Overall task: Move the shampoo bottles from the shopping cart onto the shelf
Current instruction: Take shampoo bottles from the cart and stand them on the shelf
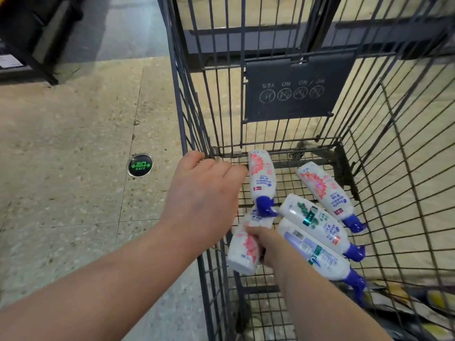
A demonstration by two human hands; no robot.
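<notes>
A grey wire shopping cart [394,134] fills the right of the view. On its floor lie several white shampoo bottles with blue caps: two with pink flower labels [261,175] [325,190], one with a green label [315,222], and one showing its back label [317,254]. My right hand [268,247] reaches into the cart and is closed around another pink-label bottle [242,249], which is lifted off the cart floor near the left wall. My left hand [204,193] hovers over the cart's left wall, palm down and fingers bent, with nothing seen in it.
A dark plastic flap with printed symbols [295,87] hangs on the cart's far wall. A round green EXIT marker [140,165] is set in the speckled floor to the left. A dark shelf base [27,45] stands at the top left. Yellow packaging [418,303] shows at the lower right.
</notes>
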